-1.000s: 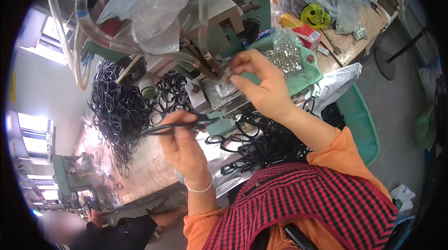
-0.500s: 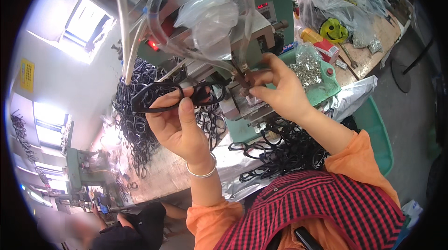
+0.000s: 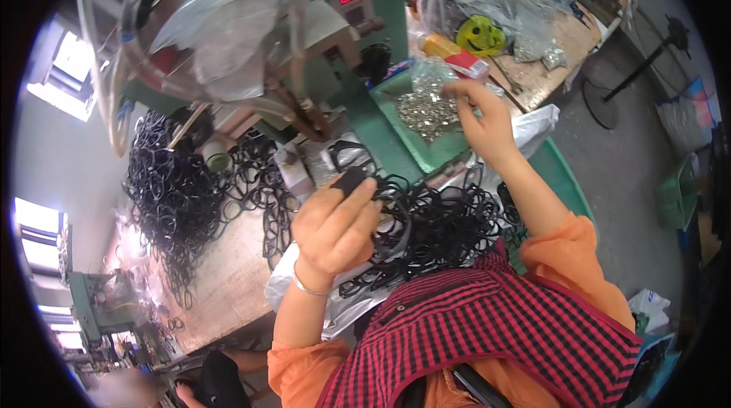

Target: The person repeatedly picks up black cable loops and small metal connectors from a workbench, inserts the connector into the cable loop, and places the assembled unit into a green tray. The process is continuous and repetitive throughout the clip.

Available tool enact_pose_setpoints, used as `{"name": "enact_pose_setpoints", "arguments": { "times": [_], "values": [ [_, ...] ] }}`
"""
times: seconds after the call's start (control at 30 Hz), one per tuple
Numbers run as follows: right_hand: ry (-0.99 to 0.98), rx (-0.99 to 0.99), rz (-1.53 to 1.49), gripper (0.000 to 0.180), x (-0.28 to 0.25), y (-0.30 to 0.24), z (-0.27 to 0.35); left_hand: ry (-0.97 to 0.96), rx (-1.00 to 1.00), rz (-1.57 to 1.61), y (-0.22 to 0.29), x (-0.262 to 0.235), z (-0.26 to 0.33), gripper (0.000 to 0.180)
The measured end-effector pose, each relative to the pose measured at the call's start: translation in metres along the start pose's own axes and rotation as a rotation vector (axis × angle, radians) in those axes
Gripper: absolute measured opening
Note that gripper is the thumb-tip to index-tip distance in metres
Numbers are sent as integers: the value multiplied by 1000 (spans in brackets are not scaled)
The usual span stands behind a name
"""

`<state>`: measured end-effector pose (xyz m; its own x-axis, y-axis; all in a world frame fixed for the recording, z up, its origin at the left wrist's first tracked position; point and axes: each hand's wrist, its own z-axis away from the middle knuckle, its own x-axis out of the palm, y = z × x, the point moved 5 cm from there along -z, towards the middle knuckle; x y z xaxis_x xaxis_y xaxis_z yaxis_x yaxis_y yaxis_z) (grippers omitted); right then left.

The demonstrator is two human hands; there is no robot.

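Observation:
My left hand (image 3: 335,225) is closed on a black eyeglass frame (image 3: 351,180), low over the near side of the bench. The hand's back hides part of the frame, and black rims show just beyond the fingers. At the right, my right hand (image 3: 486,122) is over a green tray (image 3: 426,155) of small shiny metal parts (image 3: 428,112). Its fingers are bent together at the edge of the heap; whatever they hold is too small to make out. Between the hands and the green machine (image 3: 373,122) is its metal work holder (image 3: 292,170).
Black eyeglass frames lie heaped at the left (image 3: 171,195) and in front of me (image 3: 457,217). Clear hoses and a plastic bag (image 3: 236,35) hang at the machine. A wrench (image 3: 509,76) and bagged parts lie at the back right. Another person sits at lower left.
My right hand has left the machine's work holder and moved right to the metal parts. My left hand has drawn nearer to me with the eyeglass frame and turned back-up. The view has shifted.

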<state>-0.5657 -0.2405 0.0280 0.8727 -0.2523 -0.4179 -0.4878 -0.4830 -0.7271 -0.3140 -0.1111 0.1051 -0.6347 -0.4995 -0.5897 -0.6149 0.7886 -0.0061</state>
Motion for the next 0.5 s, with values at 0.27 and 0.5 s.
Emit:
{"name": "enact_pose_setpoints", "arguments": {
  "times": [0.27,0.5],
  "values": [
    [-217,8,378,12,6,3,31,34,-56,28,-3,5,2,29],
    [-210,-38,525,9,32,3,27,94,-243,208,5,2,21,32]
  ]
}}
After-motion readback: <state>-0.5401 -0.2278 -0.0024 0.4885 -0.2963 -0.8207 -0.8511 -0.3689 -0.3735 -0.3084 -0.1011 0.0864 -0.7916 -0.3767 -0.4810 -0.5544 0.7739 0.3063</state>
